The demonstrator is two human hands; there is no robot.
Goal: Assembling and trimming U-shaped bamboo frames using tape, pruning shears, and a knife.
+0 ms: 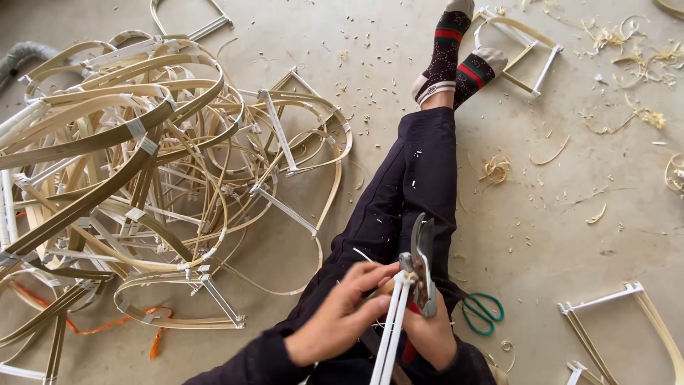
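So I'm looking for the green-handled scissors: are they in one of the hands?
No, the green-handled scissors lie on the floor beside the right hand, which grips pruning shears.

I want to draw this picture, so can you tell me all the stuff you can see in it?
bent bamboo frames: a big tangled pile, tan with white bindings, left floor
loose frames: a few, tan and white, top right and bottom right
shavings: many, pale yellow, scattered on the floor
scissors: one, green handles, floor beside the leg
orange strip: one, bottom left
white strips: a few, in the hands
pruning shears: one, grey blades, right hand
socks: two, dark patterned with red and green bands
left hand: pinching the strips
right hand: gripping the shears
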